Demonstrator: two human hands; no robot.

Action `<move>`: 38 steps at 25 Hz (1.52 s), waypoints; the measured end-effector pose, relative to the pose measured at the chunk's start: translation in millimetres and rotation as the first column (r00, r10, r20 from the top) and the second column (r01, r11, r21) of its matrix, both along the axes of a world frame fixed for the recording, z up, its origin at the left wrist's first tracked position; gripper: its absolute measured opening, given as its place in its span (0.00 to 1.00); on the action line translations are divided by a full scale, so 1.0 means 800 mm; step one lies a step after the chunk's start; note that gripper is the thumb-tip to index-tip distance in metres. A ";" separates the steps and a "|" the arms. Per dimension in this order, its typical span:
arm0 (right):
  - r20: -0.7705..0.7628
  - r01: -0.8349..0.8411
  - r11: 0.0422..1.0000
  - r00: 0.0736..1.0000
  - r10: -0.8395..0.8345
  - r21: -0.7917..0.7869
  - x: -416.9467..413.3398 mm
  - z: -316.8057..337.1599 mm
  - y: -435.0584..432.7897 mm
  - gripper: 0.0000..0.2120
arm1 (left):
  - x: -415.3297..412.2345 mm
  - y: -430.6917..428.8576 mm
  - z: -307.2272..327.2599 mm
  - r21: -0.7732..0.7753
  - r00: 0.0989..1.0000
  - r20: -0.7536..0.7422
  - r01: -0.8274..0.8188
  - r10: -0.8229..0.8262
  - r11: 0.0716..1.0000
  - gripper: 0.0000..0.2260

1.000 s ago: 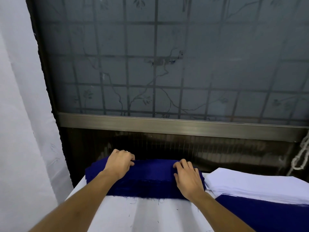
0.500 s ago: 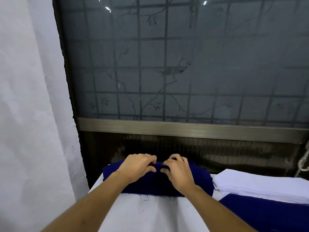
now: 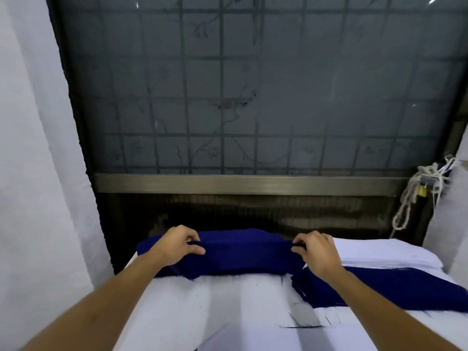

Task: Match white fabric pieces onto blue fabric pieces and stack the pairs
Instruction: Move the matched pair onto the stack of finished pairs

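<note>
Both hands were clamped on the blue fabric stack [image 3: 240, 252]. The left hand [image 3: 177, 243] pinched the upper layer near the stack's left end. The right hand [image 3: 316, 252] pinched it at the right end, thumb against curled fingers. Whether a single piece or several were caught in the grip could not be told from where I stood.

The stack lay on a white-covered surface [image 3: 228, 312], at its far edge. Just right of the stack, behind the right hand, sat a neat white fabric pile [image 3: 379, 252]. Nearer than that pile, also right of the stack, a separate blue piece [image 3: 395, 287] lay flat, with the right forearm crossing over it. A few loose dark threads [image 3: 301, 325] were scattered on the surface on the near side of the stack.

Behind the stack rose a dark panel topped by a metal rail [image 3: 253, 183]. Above that was a frosted window [image 3: 253, 97] marked with a grid and a faint branch pattern. Up and to the right of the stack, knotted white rope [image 3: 407, 206] hung beside a small brass padlock [image 3: 421, 191]. A pale curtain [image 3: 38, 173] hung to the left of the stack.
</note>
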State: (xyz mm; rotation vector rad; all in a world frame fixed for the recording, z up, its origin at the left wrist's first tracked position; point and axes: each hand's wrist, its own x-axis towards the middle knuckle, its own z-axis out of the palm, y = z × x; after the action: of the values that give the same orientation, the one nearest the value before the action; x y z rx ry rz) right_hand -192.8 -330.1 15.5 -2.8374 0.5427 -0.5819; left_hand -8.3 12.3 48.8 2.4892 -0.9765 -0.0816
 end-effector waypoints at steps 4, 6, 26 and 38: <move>-0.042 0.126 0.989 0.992 -0.123 0.081 -0.071 -0.004 -0.039 0.06 | -0.020 -0.005 -0.014 -0.037 0.983 -0.178 -0.058 0.050 0.998 0.05; -0.082 0.164 0.973 0.985 -0.153 0.163 -0.105 -0.012 -0.055 0.05 | -0.042 -0.009 -0.027 -0.108 0.976 -0.211 -0.083 0.059 0.991 0.04; -0.131 0.253 0.832 0.967 -0.216 0.493 -0.234 -0.124 -0.075 0.18 | -0.215 0.001 -0.147 -0.031 0.886 -0.168 -0.443 0.433 0.896 0.12; -0.232 0.190 0.980 0.958 -0.171 0.062 -0.248 -0.132 -0.080 0.20 | -0.233 -0.012 -0.168 0.141 0.872 0.140 -0.487 0.470 0.862 0.15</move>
State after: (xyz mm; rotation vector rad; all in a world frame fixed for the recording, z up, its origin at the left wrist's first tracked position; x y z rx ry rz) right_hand -391.3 -394.0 -90.2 -2.8081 0.8530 -0.2571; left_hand -194.4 2.8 -85.5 2.8461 -0.3667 0.1274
